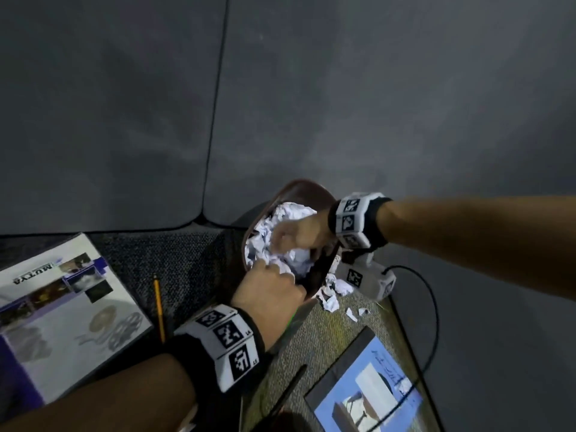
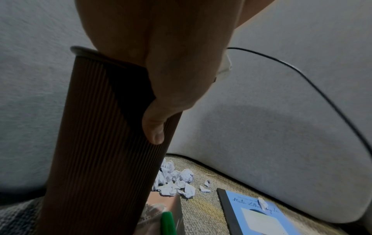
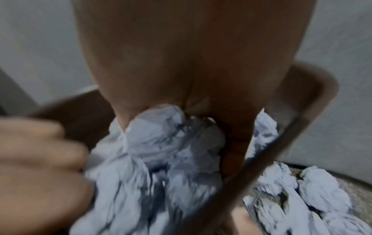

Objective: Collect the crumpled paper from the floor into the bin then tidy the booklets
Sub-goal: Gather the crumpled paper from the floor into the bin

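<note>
The left hand [image 1: 270,289] grips the near rim of the brown ribbed bin [image 2: 104,127], its thumb pressed flat against the outer wall and its fingers curled over the edge, which steadies the bin while it stands tilted on the carpet [image 1: 330,335]. The right hand [image 1: 299,233] is down in the bin's mouth with its fingers closed round a wad of crumpled paper [image 3: 159,132], pressing it onto the paper already heaped inside [image 1: 293,213]. The bin looks close to full, so the step is best done by pushing the wad down firmly and toward the middle before letting go, with the left hand holding the rim hard enough that the bin does not tip further or spill. More crumpled balls and small scraps [image 2: 177,182] lie on the carpet just beside the bin's base, so the collecting is judged unfinished; compacting now should leave room for them. The booklets are untouched: a large one with purple panels [image 1: 62,307] lies to the left, a blue one [image 1: 374,391] to the right with a black cable [image 1: 430,307] trailing across it. A yellow pencil [image 1: 158,304] lies between the large booklet and the left wrist
</note>
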The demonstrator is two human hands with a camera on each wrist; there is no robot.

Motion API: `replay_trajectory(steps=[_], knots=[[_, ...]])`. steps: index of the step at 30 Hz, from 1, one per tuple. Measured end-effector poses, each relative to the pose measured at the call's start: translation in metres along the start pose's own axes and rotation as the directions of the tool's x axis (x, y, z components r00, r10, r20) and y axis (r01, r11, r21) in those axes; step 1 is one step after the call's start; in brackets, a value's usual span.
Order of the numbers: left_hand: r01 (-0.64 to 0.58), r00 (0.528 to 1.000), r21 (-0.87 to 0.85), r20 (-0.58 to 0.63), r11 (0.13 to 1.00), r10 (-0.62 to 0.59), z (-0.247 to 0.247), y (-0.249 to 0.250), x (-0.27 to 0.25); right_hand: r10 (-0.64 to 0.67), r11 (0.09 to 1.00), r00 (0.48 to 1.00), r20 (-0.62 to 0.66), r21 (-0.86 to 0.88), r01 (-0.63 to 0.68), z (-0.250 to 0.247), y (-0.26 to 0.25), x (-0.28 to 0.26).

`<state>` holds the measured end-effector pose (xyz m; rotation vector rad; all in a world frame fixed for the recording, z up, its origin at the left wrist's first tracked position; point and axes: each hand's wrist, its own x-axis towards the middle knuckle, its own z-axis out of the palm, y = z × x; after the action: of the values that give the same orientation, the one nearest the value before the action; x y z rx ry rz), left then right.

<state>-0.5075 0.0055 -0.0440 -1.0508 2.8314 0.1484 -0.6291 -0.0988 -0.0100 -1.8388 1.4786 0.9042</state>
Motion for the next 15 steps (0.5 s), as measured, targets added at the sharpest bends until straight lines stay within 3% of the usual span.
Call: replay_trajectory(steps=[3,9,12,13,15], knots=[[-0.015,1.0,0.018,-0.018,1.0,0.015,-0.001,0.002,-0.001,0.017,1.0,0.996,-0.086,0.026,-0.014,-0.01,0.003,-0.009],[-0.046,0.999,0.045,-0.017,0.998,0.047,0.0,0.006,-0.001,-0.072,0.996,0.972,-0.225,-0.061,0.059,-0.024,0.0,-0.042],[-0.047,0.999,0.054,-0.02,0.997,0.048,0.001,0.009,0.001,-0.136,0.982,0.917,-0.375,-0.173,0.075,-0.023,0.006,-0.054],[-0.05,0.998,0.052,-0.021,0.997,0.051,0.002,0.008,0.001,-0.177,0.976,0.911,-0.372,-0.187,0.113,-0.018,0.006,-0.055],[-0.05,0.999,0.042,-0.016,0.998,0.051,0.001,0.008,0.001,-0.217,0.968,0.946,-0.239,-0.18,0.176,-0.001,0.005,-0.048]])
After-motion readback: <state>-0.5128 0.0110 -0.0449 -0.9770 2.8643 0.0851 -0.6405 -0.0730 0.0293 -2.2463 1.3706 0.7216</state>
